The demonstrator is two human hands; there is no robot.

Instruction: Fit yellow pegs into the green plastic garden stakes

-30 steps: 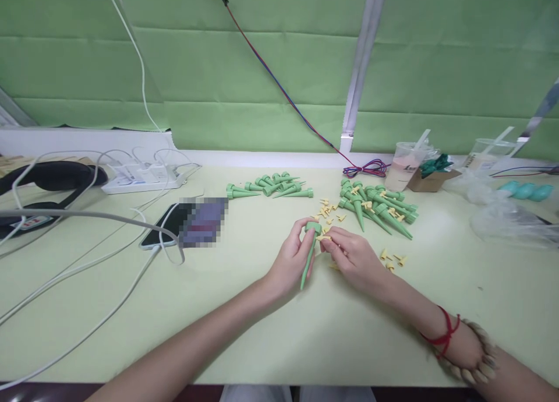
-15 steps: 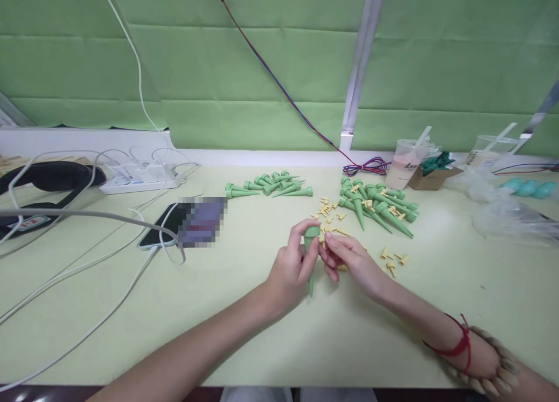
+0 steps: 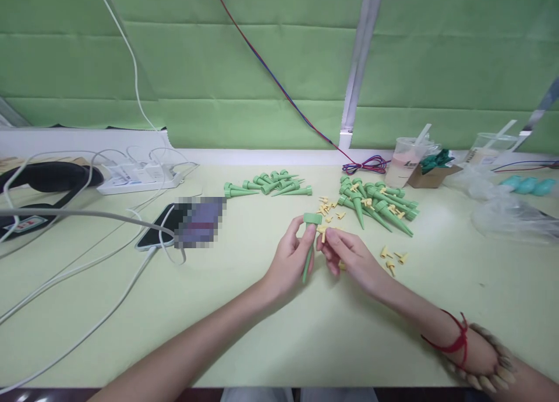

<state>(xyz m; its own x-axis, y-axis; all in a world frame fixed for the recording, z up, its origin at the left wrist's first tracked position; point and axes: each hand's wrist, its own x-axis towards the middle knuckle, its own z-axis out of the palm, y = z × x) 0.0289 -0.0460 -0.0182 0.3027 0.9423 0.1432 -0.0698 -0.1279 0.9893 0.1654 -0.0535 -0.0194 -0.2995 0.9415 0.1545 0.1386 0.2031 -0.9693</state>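
Observation:
My left hand [image 3: 290, 253] is closed around a green plastic spike [image 3: 312, 218], its wide capped end up and its tip slanting down to the left. Between the thumb and fingers of my right hand [image 3: 349, 253] is a small yellow valve piece [image 3: 322, 231], close beside the spike; whether the two touch I cannot tell. Behind my hands lie loose yellow valve pieces [image 3: 325, 207], with several more [image 3: 390, 266] to the right of my right hand. A pile of green spikes [image 3: 375, 204], some with yellow pieces among them, lies at the back right. Another group of green spikes [image 3: 271, 183] rests at the back left.
On the left are a phone [image 3: 168, 224] with a cable, a white power strip [image 3: 140, 177] and black straps [image 3: 48, 177]. Toward the back right stand a drink cup [image 3: 402, 163], a small cardboard box [image 3: 428, 177], another cup [image 3: 484, 148] and plastic bags [image 3: 502, 215].
The green spike has shifted slightly up and tilted, its tip swinging left. My left fingers have moved lower on it. The yellow piece in my right hand now shows more clearly.

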